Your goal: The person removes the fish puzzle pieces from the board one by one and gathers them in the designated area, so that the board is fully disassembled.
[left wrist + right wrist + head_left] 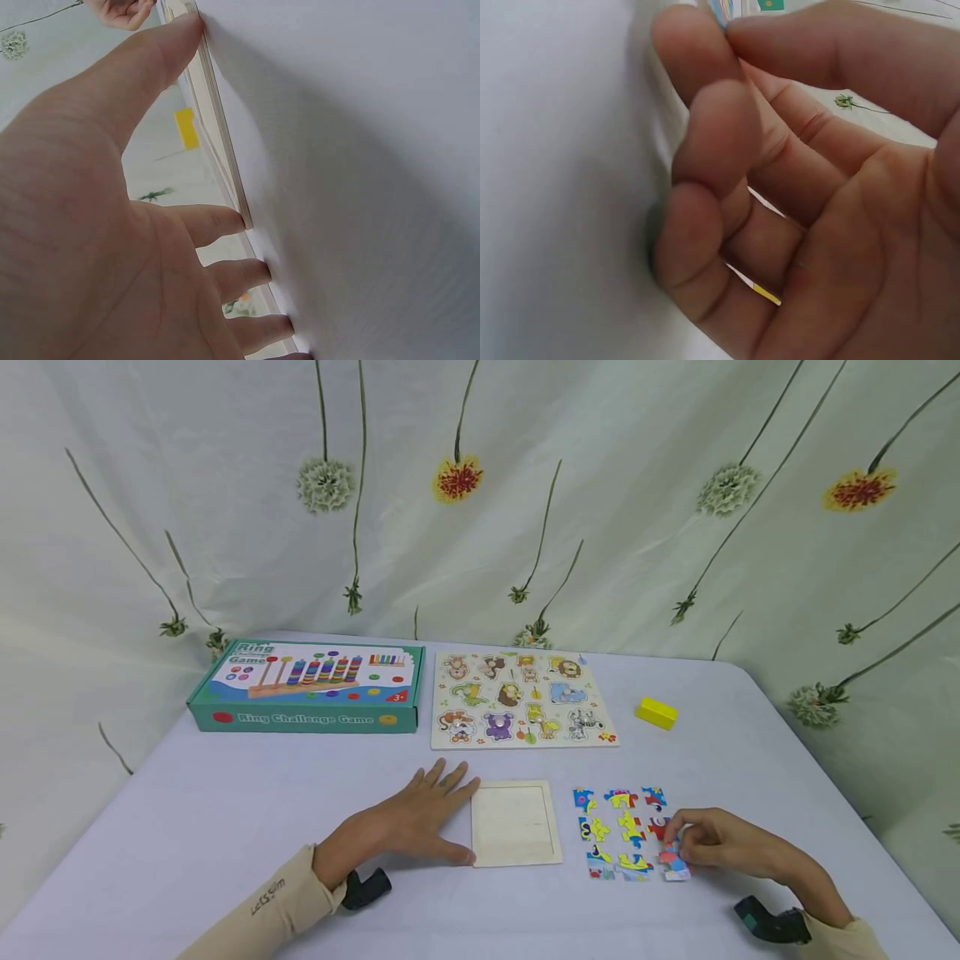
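Note:
A pale wooden puzzle tray (pixel 514 823) with a raised rim lies flat near the middle of the table. Along its left side my left hand (pixel 423 818) is spread, with the thumb and index fingertip against the tray's edge; the left wrist view shows these fingers straight. To the tray's right, several colourful jigsaw pieces (pixel 632 828) are laid out in loose rows. At the lower right of these, my right hand (pixel 723 842) pinches a blue and red jigsaw piece (pixel 672 860) between thumb and finger. Only a sliver of that piece shows in the right wrist view.
Behind the tray lies an animal peg puzzle board (pixel 525 700). A green Ring Challenge Game box (pixel 306 720) stands at the back left, and a yellow block (pixel 657 713) at the back right. A flower-patterned curtain (pixel 615 560) hangs behind the white-covered table (pixel 247 810).

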{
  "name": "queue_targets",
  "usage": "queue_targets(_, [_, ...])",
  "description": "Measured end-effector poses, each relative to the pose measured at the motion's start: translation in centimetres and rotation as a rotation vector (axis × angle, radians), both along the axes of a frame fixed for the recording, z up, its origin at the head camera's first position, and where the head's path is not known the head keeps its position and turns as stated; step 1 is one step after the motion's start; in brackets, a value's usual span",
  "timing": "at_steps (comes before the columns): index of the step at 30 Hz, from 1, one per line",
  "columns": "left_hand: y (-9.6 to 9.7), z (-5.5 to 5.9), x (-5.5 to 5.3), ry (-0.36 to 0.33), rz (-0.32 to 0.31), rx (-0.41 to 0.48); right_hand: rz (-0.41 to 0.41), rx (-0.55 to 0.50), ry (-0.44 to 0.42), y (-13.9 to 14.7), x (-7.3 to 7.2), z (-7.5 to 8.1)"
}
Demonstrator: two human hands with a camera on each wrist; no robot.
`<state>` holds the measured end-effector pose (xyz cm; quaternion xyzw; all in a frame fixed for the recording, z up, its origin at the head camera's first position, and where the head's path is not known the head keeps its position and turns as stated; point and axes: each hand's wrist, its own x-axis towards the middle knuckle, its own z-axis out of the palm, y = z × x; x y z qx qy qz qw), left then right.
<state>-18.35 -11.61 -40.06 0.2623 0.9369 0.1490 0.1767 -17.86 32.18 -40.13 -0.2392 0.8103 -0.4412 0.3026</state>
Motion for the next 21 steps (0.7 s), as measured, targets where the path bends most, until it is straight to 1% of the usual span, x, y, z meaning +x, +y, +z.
queue_targets(9, [0.02, 0.01, 0.00, -0.005, 0.005, 0.003, 0.025, -0.075, -0.001, 0.35, -0.06, -0.35])
queue_targets(21, [0.05, 0.15, 0.10, -0.009, 0.013, 0.007, -0.009, -0.035, 0.064, 0.50, 0.07, -0.53])
